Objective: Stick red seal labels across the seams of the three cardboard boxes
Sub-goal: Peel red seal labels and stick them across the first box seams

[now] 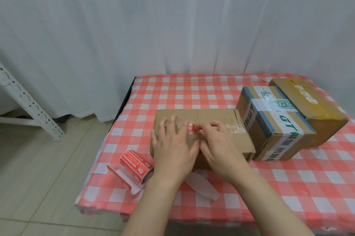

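Red seal label (193, 130) applied to the near-left cardboard box (217, 117).
Left hand (172, 145) rests flat on the box top, fingers (173, 120) spread; right hand (221, 149) presses bent fingertips (203, 126) on the label at the seam. Label roll (137, 165) lies left of the box.

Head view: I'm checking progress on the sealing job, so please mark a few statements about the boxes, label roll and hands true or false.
1. The left hand and right hand both rest on the nearest box. True.
2. The label roll sits on the middle box. False: it lies on the tablecloth, left of the nearest box.
3. A red label lies on the nearest box's top at the fingertips. True.
4. The far box carries the green-printed white tape. False: the middle box does.
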